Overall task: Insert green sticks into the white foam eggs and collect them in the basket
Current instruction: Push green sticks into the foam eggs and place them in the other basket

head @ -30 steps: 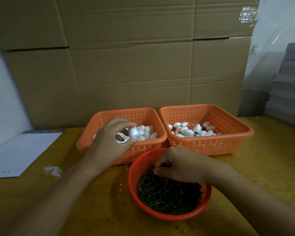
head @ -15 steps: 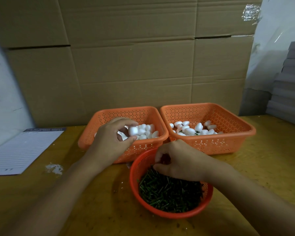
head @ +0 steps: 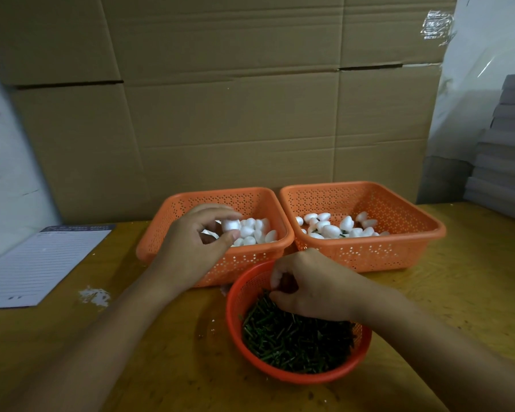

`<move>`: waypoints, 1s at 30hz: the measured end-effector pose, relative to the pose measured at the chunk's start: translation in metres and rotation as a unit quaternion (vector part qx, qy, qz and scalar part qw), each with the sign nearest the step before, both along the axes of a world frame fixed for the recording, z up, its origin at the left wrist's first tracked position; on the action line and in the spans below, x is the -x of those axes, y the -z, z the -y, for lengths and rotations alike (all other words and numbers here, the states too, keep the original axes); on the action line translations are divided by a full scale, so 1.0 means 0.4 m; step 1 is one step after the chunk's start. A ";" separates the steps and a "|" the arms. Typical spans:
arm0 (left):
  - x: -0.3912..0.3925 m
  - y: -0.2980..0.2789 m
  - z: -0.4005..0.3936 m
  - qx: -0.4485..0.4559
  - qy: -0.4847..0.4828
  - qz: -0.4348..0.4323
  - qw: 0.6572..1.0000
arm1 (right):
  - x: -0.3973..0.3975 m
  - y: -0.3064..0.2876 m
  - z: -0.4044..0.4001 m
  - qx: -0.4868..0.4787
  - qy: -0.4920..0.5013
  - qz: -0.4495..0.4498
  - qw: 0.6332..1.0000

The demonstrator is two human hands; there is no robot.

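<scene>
Hiding sticks [head: 295,343]: right hand [head: 312,286].

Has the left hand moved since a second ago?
Yes. The left hand has lifted slightly, pinching one foam egg just above the pile, judged against the near rim of the left basket.

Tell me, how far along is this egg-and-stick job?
Partway. The right basket already holds eggs with green sticks showing. Now the left hand pinches a foam egg while the right hand picks in the stick bowl. Many plain eggs remain in the left basket.
</scene>
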State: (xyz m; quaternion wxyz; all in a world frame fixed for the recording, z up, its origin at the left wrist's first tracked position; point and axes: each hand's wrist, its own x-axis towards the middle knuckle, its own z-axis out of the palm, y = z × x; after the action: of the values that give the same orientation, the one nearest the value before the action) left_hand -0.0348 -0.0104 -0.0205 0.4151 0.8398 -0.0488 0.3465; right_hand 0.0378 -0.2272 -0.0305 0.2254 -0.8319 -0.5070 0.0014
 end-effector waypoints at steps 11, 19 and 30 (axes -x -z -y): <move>0.013 -0.014 0.012 -0.013 0.008 0.001 1.000 | 0.006 0.024 -0.009 0.035 -0.011 0.020 0.999; 0.014 -0.016 0.023 -0.052 0.042 0.033 0.997 | 0.007 0.023 -0.010 0.040 -0.012 0.024 0.999; 0.011 -0.026 0.028 0.243 0.141 -0.072 0.957 | 0.011 0.017 -0.009 0.043 -0.013 0.014 0.999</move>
State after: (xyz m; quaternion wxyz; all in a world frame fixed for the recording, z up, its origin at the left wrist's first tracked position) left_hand -0.0391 -0.0216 -0.0100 0.6539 0.7208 -0.0505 0.2245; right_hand 0.0334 -0.2235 -0.0375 0.1819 -0.8341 -0.5206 0.0149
